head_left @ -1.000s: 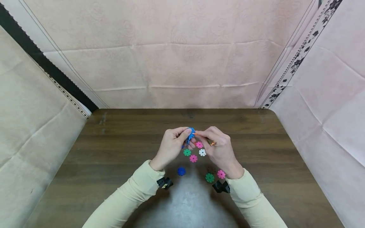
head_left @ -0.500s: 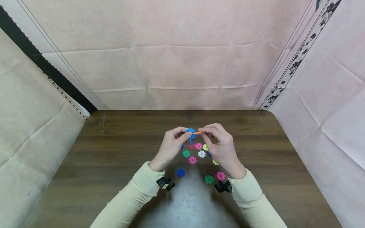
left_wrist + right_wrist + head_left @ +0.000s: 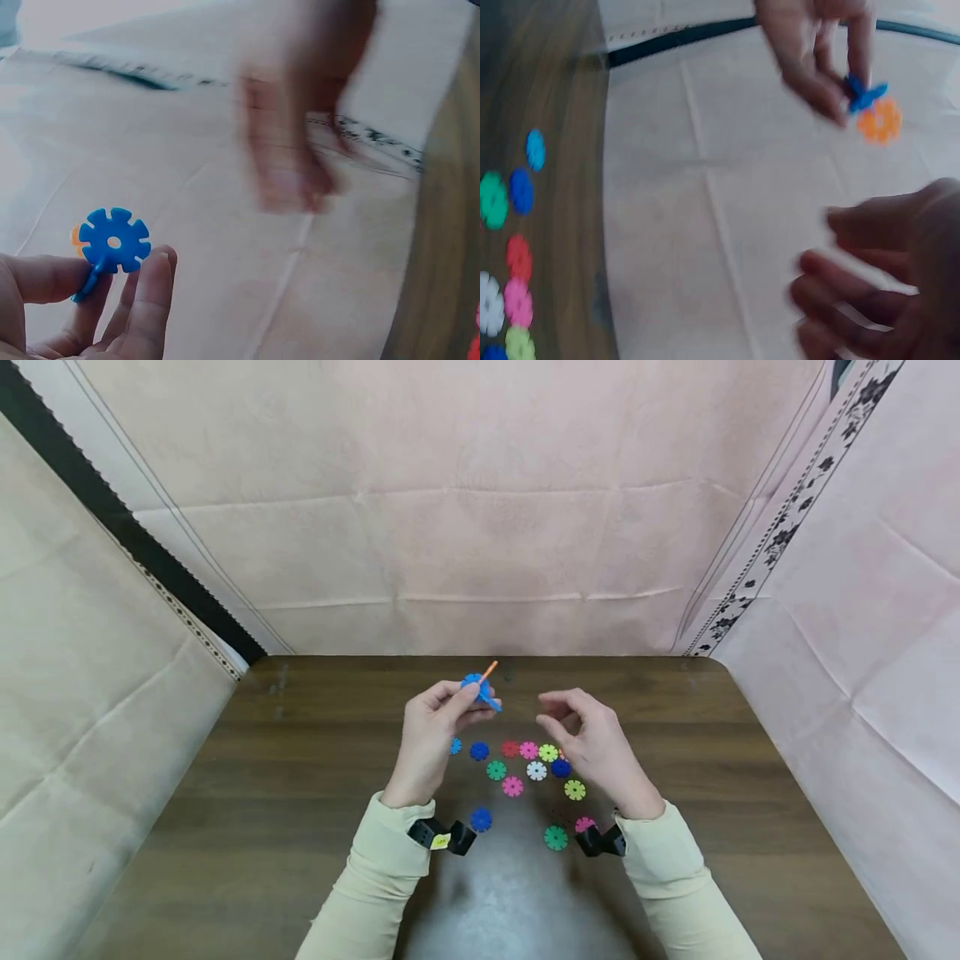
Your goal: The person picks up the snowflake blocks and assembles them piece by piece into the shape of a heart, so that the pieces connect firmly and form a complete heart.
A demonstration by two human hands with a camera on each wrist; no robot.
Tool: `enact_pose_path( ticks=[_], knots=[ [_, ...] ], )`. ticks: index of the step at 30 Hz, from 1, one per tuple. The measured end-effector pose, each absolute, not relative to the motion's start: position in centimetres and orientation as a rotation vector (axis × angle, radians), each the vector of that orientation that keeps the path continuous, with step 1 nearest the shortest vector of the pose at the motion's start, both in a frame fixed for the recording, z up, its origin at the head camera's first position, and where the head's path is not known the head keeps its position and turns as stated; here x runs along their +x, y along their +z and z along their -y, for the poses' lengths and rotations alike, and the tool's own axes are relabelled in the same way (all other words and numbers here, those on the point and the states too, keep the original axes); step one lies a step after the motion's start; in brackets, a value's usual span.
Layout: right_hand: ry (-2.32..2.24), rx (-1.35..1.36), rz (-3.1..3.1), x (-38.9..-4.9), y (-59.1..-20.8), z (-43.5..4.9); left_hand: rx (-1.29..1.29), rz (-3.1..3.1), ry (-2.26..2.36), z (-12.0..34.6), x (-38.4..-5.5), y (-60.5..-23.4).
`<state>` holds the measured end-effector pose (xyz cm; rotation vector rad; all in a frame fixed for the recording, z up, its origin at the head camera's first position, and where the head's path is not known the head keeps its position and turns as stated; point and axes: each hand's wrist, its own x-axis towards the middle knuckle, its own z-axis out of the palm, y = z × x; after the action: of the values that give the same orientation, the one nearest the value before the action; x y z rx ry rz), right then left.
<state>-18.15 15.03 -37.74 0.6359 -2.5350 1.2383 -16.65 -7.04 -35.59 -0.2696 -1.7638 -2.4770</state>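
Note:
In the head view my left hand (image 3: 431, 727) is raised over the far part of the table, pinching a small joined piece between thumb and fingers. Notched blue plastic discs (image 3: 472, 680) are slotted together at an angle in it. An orange disc (image 3: 889, 130) is attached to them, edge-on in the head view and facing the camera in the right wrist view. One blue disc (image 3: 133, 244) shows its notched face and centre hole in the left wrist view. Off to the right, my right hand (image 3: 594, 743) holds nothing, its fingers loosely bent and apart from the piece.
Loose notched discs lie on the wooden table (image 3: 337, 793) below the hands, among them a red disc (image 3: 510, 749), a white disc (image 3: 536, 771) and a green disc (image 3: 556, 837). Pale cloth (image 3: 465, 552) hangs behind the table's far edge and along both sides.
My right hand has let go of the orange disc and drawn away to the right. The left hand has moved left and up with the joined discs, turning them so the orange one points up.

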Motion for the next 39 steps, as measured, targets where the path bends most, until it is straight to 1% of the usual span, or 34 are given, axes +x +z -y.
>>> enact_pose_path(
  ticks=[3,7,12,17,24,33,39],
  knots=[
    [1.120,0.516,2.824,-18.5,-39.0,-16.0,-0.229,1.681,-2.505,7.4,-16.6,-35.6],
    [0.949,0.429,3.063,-19.3,-41.3,-17.2,-0.227,1.640,-2.507,7.6,-16.8,-35.3],
    [0.869,0.385,3.153,-19.9,-43.7,-18.4,-0.232,1.582,-2.515,7.4,-16.8,-34.8],
    [0.836,0.358,3.165,-20.0,-45.0,-19.3,-0.188,1.557,-2.520,7.3,-16.7,-34.8],
    [0.791,0.351,3.249,-20.1,-45.8,-19.5,-0.074,1.610,-2.478,7.7,-16.4,-35.4],
    [0.637,0.350,3.305,-19.8,-46.1,-19.8,-0.133,1.543,-2.515,7.4,-16.1,-35.4],
    [0.676,0.332,3.348,-20.1,-46.3,-19.6,-0.141,1.548,-2.501,7.4,-16.0,-35.4]
  ],
)
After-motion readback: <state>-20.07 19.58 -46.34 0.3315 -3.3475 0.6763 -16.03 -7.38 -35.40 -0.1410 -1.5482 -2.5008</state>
